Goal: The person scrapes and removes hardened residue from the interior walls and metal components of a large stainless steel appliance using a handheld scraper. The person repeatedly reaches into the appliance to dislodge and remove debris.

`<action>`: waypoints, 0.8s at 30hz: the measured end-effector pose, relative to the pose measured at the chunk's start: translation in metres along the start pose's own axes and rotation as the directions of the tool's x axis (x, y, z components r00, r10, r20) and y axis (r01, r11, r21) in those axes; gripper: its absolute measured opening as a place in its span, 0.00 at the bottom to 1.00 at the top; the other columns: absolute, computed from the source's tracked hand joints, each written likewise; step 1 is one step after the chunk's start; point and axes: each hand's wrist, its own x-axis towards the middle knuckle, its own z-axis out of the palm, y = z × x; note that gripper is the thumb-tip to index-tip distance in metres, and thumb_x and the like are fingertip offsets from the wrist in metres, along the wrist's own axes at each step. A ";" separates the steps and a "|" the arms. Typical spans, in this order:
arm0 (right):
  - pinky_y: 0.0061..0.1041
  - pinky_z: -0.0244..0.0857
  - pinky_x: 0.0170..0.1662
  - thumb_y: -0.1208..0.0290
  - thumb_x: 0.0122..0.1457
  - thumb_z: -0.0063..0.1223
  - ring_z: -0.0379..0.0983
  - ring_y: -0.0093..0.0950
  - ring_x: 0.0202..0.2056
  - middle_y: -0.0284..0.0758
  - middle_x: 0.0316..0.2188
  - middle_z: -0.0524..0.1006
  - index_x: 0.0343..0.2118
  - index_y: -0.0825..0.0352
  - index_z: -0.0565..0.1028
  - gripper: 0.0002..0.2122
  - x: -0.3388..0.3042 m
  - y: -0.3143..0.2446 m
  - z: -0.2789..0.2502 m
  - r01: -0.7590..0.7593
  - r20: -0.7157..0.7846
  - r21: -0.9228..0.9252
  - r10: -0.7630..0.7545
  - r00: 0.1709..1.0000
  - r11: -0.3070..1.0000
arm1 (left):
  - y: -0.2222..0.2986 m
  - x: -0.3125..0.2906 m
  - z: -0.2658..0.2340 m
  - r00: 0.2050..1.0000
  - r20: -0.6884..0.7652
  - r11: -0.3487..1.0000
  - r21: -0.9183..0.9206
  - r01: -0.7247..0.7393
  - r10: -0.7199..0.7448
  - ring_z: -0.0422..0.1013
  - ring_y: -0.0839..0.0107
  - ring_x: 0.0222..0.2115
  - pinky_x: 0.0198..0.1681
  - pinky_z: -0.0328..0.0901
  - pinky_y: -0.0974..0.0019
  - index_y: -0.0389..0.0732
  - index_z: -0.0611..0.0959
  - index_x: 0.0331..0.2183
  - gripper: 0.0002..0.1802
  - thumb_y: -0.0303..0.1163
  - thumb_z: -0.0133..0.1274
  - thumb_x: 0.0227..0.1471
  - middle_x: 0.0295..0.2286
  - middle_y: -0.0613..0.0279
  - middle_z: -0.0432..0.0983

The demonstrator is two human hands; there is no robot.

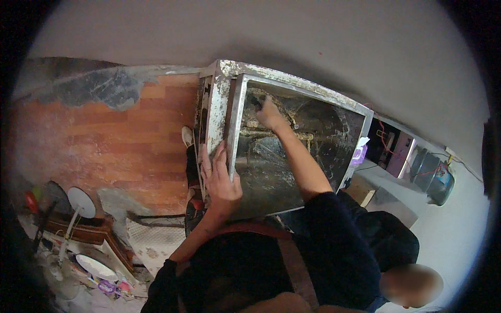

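From my remote view, far left I see a cluttered corner with a white standing fan [78, 206] and a white plate [95, 267] among small items, so little room there. Next to it the wood-pattern floor [109, 141] runs open and bare up to the wall, the widest free space in sight. A white shoe [187, 135] sits just beside the left edge of the metal-framed opening [224, 99]. My left hand [219, 177] lies flat with fingers spread on that frame's left rail, pressing against it and holding nothing. The frame's rim is chipped and pale, and its far edge meets the wall. My right hand [270, 113] reaches deep inside the opening, near the upper left corner, by the grimy pipes [276, 133]; it seems curled around something dark, though I cannot tell what from this blur. To the right, another person [396, 255] crouches close under my arm, crowding that side, with a blue gas cylinder [443, 182] well beyond.
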 end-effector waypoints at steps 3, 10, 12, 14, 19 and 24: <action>0.42 0.73 0.42 0.73 0.58 0.56 0.79 0.54 0.37 0.55 0.30 0.81 0.38 0.76 0.75 0.10 -0.026 0.018 0.002 -0.025 -0.294 0.147 0.068 0.953 0.989 | -0.004 -0.001 0.003 1.000 -0.006 1.000 0.015 -0.008 0.008 0.43 0.37 0.70 0.68 0.41 0.37 0.34 0.61 0.65 0.41 0.24 0.51 0.49 0.65 0.50 0.59; 0.46 0.68 0.31 0.68 0.66 0.53 0.77 0.53 0.27 0.52 0.23 0.78 0.39 0.70 0.71 0.09 -0.035 0.009 0.004 0.128 -0.551 0.311 0.069 0.832 0.942 | 0.003 0.001 0.000 0.999 0.032 0.997 0.066 0.032 -0.034 0.43 0.37 0.70 0.68 0.42 0.37 0.35 0.62 0.65 0.39 0.25 0.49 0.51 0.65 0.50 0.59; 0.51 0.67 0.31 0.66 0.67 0.51 0.76 0.58 0.28 0.56 0.23 0.78 0.40 0.70 0.69 0.11 -0.031 0.003 0.002 0.145 -0.589 0.383 0.121 0.799 0.912 | 0.001 0.001 0.003 0.999 -0.040 0.996 0.082 -0.022 0.025 0.51 0.35 0.66 0.68 0.44 0.39 0.30 0.65 0.62 0.33 0.28 0.46 0.55 0.61 0.42 0.64; 0.50 0.67 0.31 0.65 0.68 0.50 0.76 0.58 0.28 0.55 0.22 0.77 0.39 0.71 0.69 0.11 -0.020 0.004 0.002 0.166 -0.649 0.387 0.140 0.748 0.907 | 0.000 0.003 0.004 0.997 -0.060 0.995 0.086 -0.046 0.051 0.55 0.33 0.64 0.68 0.46 0.40 0.27 0.66 0.61 0.31 0.30 0.45 0.57 0.59 0.38 0.67; 0.51 0.70 0.30 0.68 0.68 0.49 0.76 0.58 0.26 0.57 0.21 0.77 0.41 0.76 0.73 0.12 -0.002 0.007 0.013 0.221 -0.701 0.224 -0.001 0.713 0.949 | -0.002 0.003 0.003 0.997 -0.048 0.998 0.039 -0.054 0.056 0.55 0.32 0.64 0.68 0.46 0.39 0.26 0.67 0.60 0.32 0.30 0.46 0.57 0.59 0.38 0.67; 0.50 0.69 0.30 0.68 0.66 0.52 0.75 0.58 0.27 0.59 0.22 0.75 0.31 0.76 0.73 0.13 0.007 -0.008 0.025 0.067 -0.646 0.161 0.054 0.761 0.985 | -0.006 0.000 0.001 0.999 0.007 0.999 0.025 -0.033 0.033 0.43 0.34 0.69 0.68 0.42 0.38 0.31 0.63 0.63 0.38 0.24 0.49 0.49 0.64 0.45 0.60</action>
